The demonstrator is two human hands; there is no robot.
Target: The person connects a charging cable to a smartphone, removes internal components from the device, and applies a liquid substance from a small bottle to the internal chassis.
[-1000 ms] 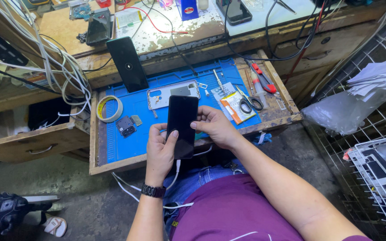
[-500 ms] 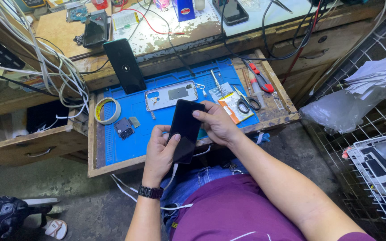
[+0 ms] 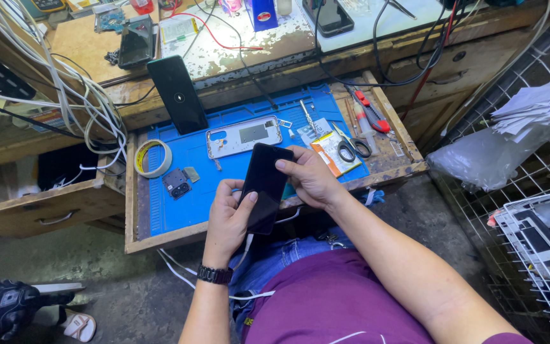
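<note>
- Two hands share one thing: the slim black glass-fronted phone [image 3: 265,185], held tilted above the near edge of the open drawer so its glossy face meets the eye.
- The left hand [image 3: 227,220] cups its lower end from beneath, thumb laid across the glass to steady it.
- The right hand [image 3: 310,178] pinches its upper edge, fingertips curled over the rim, likely bracing it for handling.
- Just beyond lies the ribbed blue rubber work mat [image 3: 192,156], lining the drawer so small parts stay put.
- On it rest a pale metal phone frame [image 3: 243,136], a small dark camera module [image 3: 177,183] and a roll of yellowish tape [image 3: 152,158].
- Off to the right lie steel scissors [image 3: 350,148] and a red-handled cutter [image 3: 370,113], within reach.
</note>
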